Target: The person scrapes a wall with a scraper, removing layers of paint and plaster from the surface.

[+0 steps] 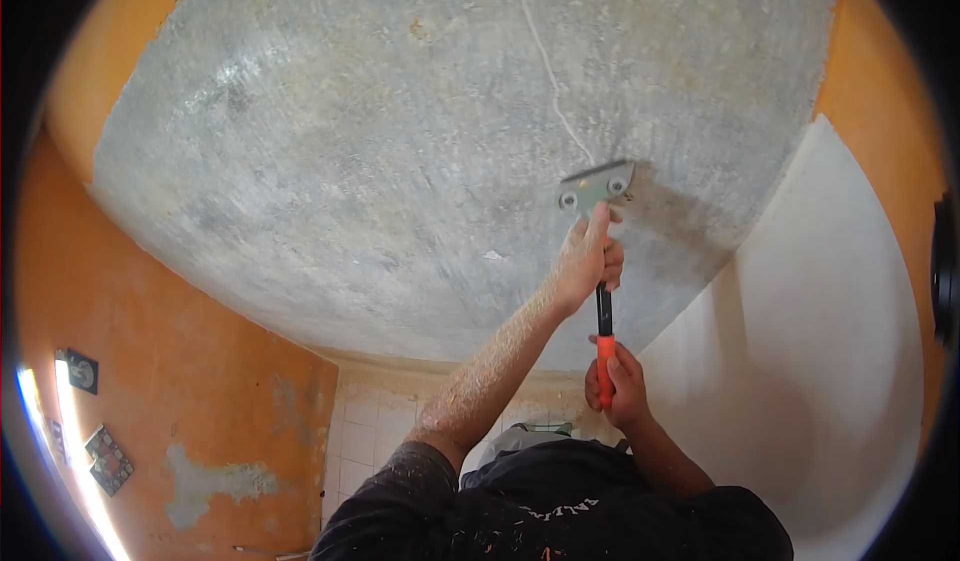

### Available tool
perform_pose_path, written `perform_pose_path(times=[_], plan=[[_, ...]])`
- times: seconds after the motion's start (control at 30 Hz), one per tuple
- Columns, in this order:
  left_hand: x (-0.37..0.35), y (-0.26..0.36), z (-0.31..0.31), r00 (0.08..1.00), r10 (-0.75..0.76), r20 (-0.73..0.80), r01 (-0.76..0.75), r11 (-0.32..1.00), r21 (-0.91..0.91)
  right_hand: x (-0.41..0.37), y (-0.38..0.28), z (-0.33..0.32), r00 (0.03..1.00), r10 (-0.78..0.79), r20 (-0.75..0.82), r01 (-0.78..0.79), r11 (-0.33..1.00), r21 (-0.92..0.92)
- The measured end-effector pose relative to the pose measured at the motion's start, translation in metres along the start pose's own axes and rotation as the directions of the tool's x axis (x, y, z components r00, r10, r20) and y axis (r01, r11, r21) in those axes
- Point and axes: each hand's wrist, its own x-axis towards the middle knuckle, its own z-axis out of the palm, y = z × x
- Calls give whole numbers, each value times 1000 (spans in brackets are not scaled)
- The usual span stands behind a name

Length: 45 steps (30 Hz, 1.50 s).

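A long-handled wall scraper (594, 187) has its wide blade against the grey bare wall (380, 141), at the lower end of a thin pale crack. My left hand (588, 264) is closed around the tool just below the blade head, its fingers near the two round knobs. Pale dust and flakes coat the left forearm. Lower down, my right hand (626, 389) grips the orange end of the black shaft. The scraper's dark shadow falls to the right of the blade.
Orange paint borders the grey area. A white curved-looking surface (820, 341) stands at the right. The orange wall (130, 281) at the left has a peeled patch (205, 486) and small dark pictures. Light tiles (365, 426) show below.
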Motion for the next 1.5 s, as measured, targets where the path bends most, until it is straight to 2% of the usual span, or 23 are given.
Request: perform_pose_path(times=[0.1,0.27,0.37,0.43,0.53,0.67,0.8,0.9,1.03,1.2,1.3,1.37,1.43,1.5], plan=[[8,18,26,996,64,60,-65,998,22,4,-23,-5,997,-76,-13,76,997,10],[21,-3,36,991,74,109,-77,997,27,-4,-28,-19,997,-29,-73,28,999,-19],[24,-15,41,995,53,87,-52,999,-16,-10,-26,-26,992,-20,-128,10,997,-76],[23,-11,48,996,88,28,-85,992,-95,-9,-39,-20,989,-44,-144,26,991,-128],[23,20,52,986,149,73,-141,985,-104,-5,-65,-1,981,-92,-169,54,975,-214],[20,33,54,984,168,54,-164,984,-71,-5,-68,16,970,-153,-189,99,958,-269],[18,17,51,994,108,20,-109,993,50,-2,-49,5,979,-97,-177,67,984,-167],[23,22,50,984,164,66,-166,986,23,-3,-51,8,980,-116,-161,90,983,-162],[22,31,54,979,199,44,-200,979,33,-3,-63,15,980,-124,-158,99,983,-158],[20,19,54,987,151,56,-152,988,18,-9,-64,5,978,-93,-188,56,979,-196],[22,35,61,977,195,82,-200,978,59,-7,-75,5,976,-128,-176,87,970,-225],[30,56,69,970,216,115,-223,973,53,-1,-93,10,961,-213,-175,155,943,-296],[34,77,79,958,247,144,-255,966,41,1,-114,16,959,-230,-166,184,950,-252],[36,94,88,950,266,162,-274,961,28,5,-126,24,895,-398,-202,298,870,-393]])
